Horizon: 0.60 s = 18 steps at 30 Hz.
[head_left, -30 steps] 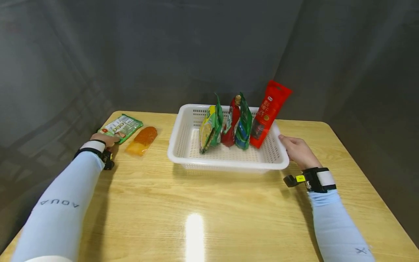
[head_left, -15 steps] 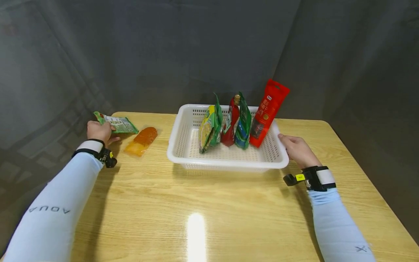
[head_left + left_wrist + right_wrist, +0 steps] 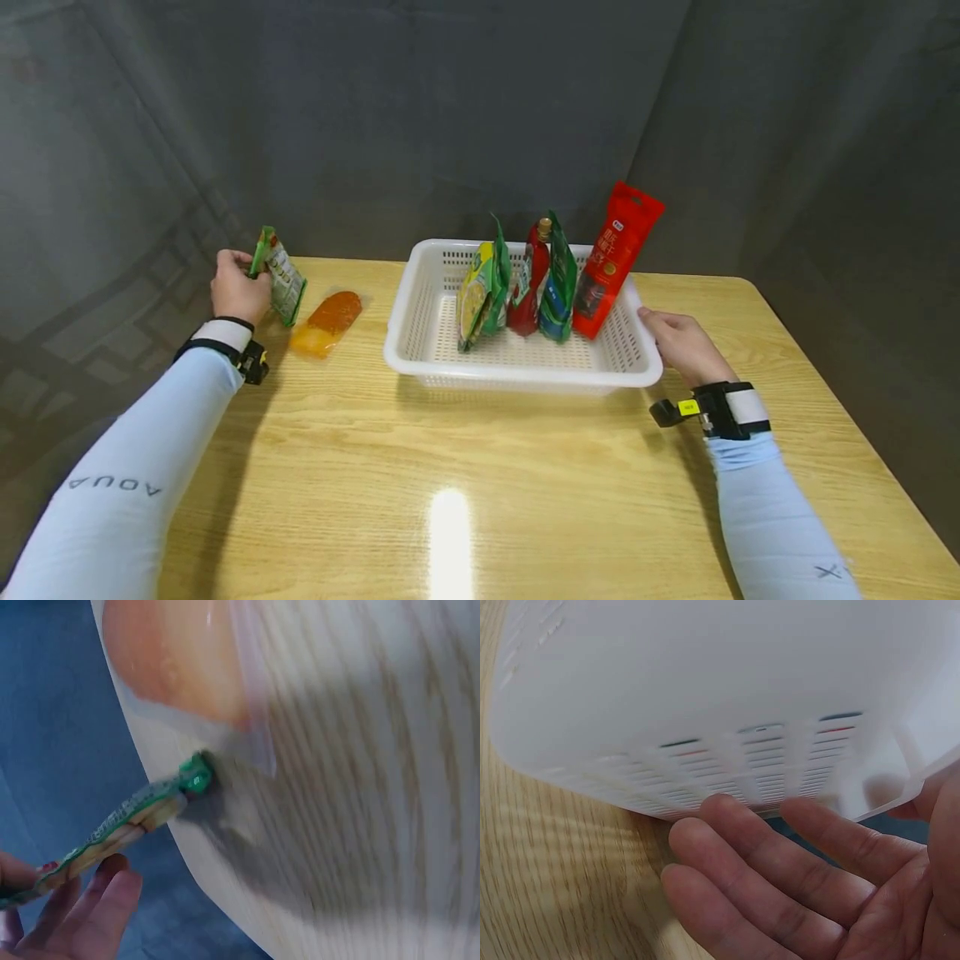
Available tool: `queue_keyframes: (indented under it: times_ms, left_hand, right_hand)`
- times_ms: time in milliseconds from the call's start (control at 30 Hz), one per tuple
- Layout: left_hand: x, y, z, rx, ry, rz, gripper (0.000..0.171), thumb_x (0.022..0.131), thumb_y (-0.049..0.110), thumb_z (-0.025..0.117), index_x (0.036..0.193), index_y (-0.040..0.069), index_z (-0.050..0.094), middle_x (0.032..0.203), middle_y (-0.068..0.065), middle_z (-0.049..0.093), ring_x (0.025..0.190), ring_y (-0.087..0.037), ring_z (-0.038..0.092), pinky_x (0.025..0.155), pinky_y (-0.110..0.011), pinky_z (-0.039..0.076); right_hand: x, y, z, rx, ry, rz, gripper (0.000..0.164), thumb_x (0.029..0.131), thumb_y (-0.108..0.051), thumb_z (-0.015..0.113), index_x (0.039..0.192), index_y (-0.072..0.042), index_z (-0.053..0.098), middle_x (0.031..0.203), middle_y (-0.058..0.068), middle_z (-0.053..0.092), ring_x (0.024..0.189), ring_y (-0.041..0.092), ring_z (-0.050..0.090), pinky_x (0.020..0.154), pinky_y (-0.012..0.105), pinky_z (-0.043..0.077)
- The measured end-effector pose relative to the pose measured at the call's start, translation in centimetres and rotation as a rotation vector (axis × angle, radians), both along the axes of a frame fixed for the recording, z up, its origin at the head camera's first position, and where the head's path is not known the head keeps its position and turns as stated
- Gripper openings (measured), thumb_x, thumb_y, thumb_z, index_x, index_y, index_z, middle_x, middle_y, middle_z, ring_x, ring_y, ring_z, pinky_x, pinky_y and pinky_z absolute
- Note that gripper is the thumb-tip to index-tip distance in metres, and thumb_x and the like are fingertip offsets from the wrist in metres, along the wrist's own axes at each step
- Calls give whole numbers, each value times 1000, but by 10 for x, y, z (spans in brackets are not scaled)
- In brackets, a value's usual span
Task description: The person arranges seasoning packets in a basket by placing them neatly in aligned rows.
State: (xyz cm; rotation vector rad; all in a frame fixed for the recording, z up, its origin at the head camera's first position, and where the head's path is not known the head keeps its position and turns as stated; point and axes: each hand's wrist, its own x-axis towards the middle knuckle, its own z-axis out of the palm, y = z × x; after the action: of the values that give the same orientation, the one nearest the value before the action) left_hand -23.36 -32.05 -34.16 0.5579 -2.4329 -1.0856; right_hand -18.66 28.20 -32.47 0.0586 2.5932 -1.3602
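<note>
At the table's left, my left hand [image 3: 240, 286] pinches a green and white food packet [image 3: 284, 278] by its upper end, so it stands tilted on edge. Seen from the left wrist, this packet [image 3: 124, 827] appears edge-on between thumb and fingers, its lower end close to the wood. My right hand [image 3: 684, 343] grips the right rim of a white plastic basket [image 3: 517, 377]. From the right wrist, the fingers [image 3: 772, 877] lie beneath the rim along the slotted wall, and the thumb goes over the rim. A clear pouch with orange-brown food [image 3: 330, 321] lies beside the left hand's packet.
Inside the basket stand a yellow-green packet [image 3: 480, 292], a red bottle-shaped pouch with a gold cap [image 3: 528, 283], a green-blue packet [image 3: 557, 292] and a leaning red packet [image 3: 618, 254] that rises above the rim. A dark curtain [image 3: 480, 125] hangs behind the wooden table [image 3: 360, 467].
My left hand has picked up the green packet, which lay flat, and turned it on edge, moving slightly right. My right hand and the basket have stayed put.
</note>
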Motion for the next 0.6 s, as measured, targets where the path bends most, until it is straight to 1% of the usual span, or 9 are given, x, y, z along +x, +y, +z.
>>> queue_keyframes:
  times_ms: [100,200,233,300,400,467,533,600]
  left_hand:
    - [-3,5,-3,-24,-24,-61,46,95,10,54,136,-5,41,130,-30,54,118,-45,51,97,-54,44]
    - [-6,9,-6,-64,-73,-109,52,94,11,54,141,-8,43,132,-33,53,120,-48,49,100,-56,42]
    - [-7,9,-7,-80,-92,-114,51,94,11,54,140,-10,45,131,-34,54,119,-49,50,100,-56,42]
    - [-8,10,-9,-102,-133,-120,47,95,12,52,134,-14,50,127,-35,56,114,-49,53,95,-56,45]
    - [-10,8,-12,-113,-199,-117,43,97,16,49,123,-19,55,120,-37,58,102,-45,58,81,-51,50]
    - [-12,7,-13,-110,-234,-114,43,98,18,47,118,-19,57,116,-36,59,94,-41,58,72,-45,50]
    - [-13,6,-14,-114,-255,-117,43,99,19,46,116,-19,58,114,-36,60,90,-39,57,67,-42,48]
    - [-13,5,-14,-122,-264,-130,42,98,17,45,114,-19,58,112,-36,60,89,-39,57,66,-41,48]
  right_hand:
    - [1,1,-1,0,5,-4,81,100,-62,33,150,2,37,135,27,52,110,38,58,88,44,51]
    - [1,2,-1,-3,13,-4,80,101,-61,34,149,2,38,134,27,53,108,36,59,86,41,52]
    - [1,2,-1,-5,16,-1,80,101,-61,34,149,3,38,134,28,53,107,36,59,85,41,53]
    - [0,2,-1,-9,22,3,79,101,-60,34,148,3,39,133,28,54,105,35,60,84,40,54]
    - [0,3,-1,-18,27,9,79,101,-60,35,148,4,40,133,28,54,104,34,61,84,41,55]
    - [0,3,-1,-19,27,9,79,101,-60,35,148,4,40,132,28,54,103,34,62,85,42,54]
    - [0,3,-1,-21,24,8,79,101,-61,36,148,3,40,133,27,54,104,34,61,86,44,54]
    - [0,3,-1,-19,20,6,80,100,-61,36,149,2,39,133,27,54,104,34,61,87,45,54]
